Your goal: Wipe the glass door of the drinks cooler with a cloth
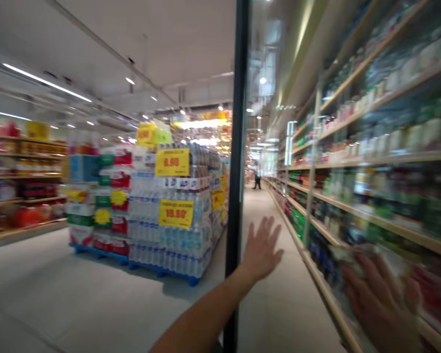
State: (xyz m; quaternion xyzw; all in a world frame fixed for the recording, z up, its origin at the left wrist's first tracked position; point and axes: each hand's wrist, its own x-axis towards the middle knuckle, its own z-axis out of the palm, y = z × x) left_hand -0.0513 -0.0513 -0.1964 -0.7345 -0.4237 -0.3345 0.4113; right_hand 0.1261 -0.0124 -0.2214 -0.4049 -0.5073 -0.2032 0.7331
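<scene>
Left hand [262, 250] raised, right hand [380, 306] at a long wooden shelf [389, 158].
Left fingers spread wide, empty; blurred right fingers close on a pale crinkled packet [353, 260].

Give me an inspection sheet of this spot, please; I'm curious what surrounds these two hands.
surface: pale grey shop floor
job's things: blurred light packet at the right hand, beside the shelf
clutter: bottled water stacked on a blue pallet, with yellow price signs
grips: left hand open, empty; right hand at the packet, too blurred to judge its hold
cables: nothing seen
surroundings: stocked shelves, black post, distant person
</scene>
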